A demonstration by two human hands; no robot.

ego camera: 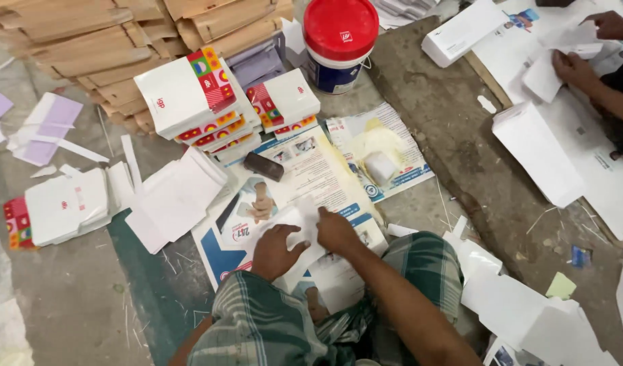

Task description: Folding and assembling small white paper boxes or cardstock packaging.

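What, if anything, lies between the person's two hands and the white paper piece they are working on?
Nothing visible does. Both the left hand and the right hand rest directly on the white paper piece, which lies on a printed poster sheet. The dark block lies farther up the sheet, apart from them.

A rough grey concrete floor (67, 305) fills the view, strewn with thin paper strips and scraps. Stacks of flat brown cardboard (108, 41) stand at the top left, a red-lidded white bucket (340, 41) beside them. A raised, darker slab (454, 129) runs diagonally on the right. The light is soft and even.
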